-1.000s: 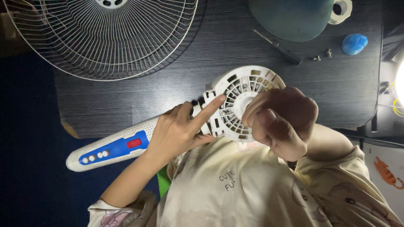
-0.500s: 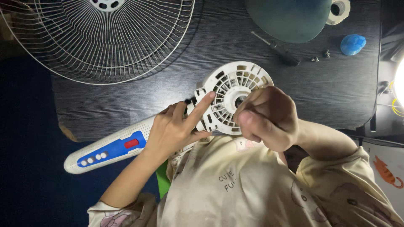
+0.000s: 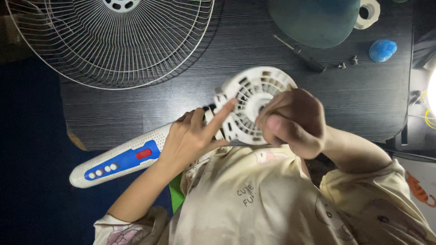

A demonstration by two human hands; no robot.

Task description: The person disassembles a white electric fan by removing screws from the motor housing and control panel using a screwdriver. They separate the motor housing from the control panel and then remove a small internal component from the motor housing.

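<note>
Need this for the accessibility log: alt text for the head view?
Seen from above, the left hand steadies a white fan body at a dark table edge while the right hand, closed, works at its round vented head. A wire fan guard, screwdriver and screws lie behind.

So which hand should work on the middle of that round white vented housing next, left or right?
Probably the right hand: it is closed directly over the centre of the round white vented housing. The left hand lies on the white handle, forefinger against the housing's rim, seemingly steadying it.
</note>
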